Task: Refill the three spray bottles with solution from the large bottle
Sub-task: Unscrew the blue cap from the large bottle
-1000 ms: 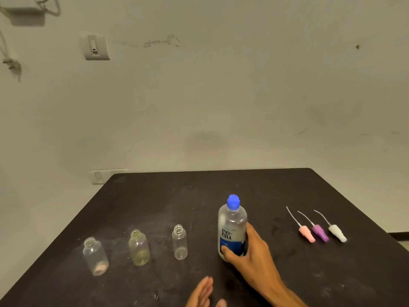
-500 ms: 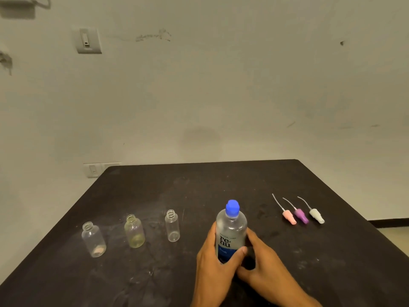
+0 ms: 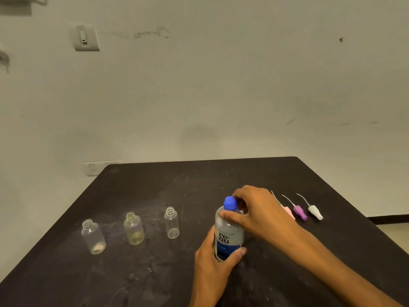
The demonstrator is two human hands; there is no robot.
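Three open small bottles (image 3: 134,229) stand spaced apart left of large bottle (image 3: 229,235).

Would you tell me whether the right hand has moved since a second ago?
Yes. The right hand rose from the large bottle's base to its blue cap.

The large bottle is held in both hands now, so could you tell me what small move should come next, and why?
Probably twist off the blue cap. The right hand grips it, the left hand steadies the large bottle, and the three small bottles stand open, nearly empty.
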